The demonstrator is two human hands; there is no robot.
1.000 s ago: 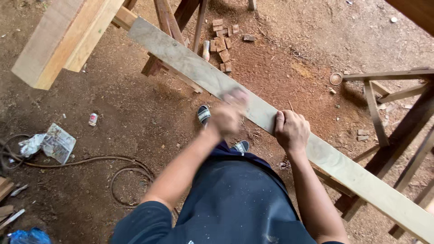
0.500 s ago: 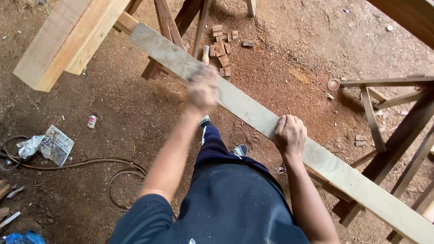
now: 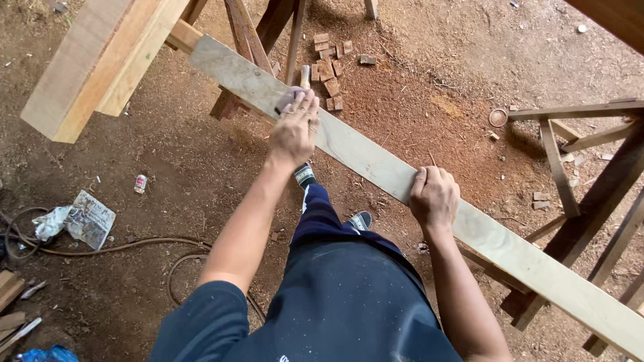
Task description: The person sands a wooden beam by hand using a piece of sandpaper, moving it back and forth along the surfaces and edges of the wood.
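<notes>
Long pale plank [image 3: 376, 161] lying slantwise on wooden trestles above the dirt floor [image 3: 168, 174]. Left hand [image 3: 295, 127] pressing a small grey pad [image 3: 290, 99] flat on the plank's face, grip closed over it. Right hand [image 3: 435, 196] farther along the plank, grip clenched around its near edge.

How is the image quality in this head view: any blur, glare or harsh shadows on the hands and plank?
Head view: soft, even daylight, no glare; the long pale wooden plank and right hand are sharp; the left hand, pressing a small grey pad, shows slight blur at the fingers; faint shadows lie beneath the dark wooden trestle.
</notes>
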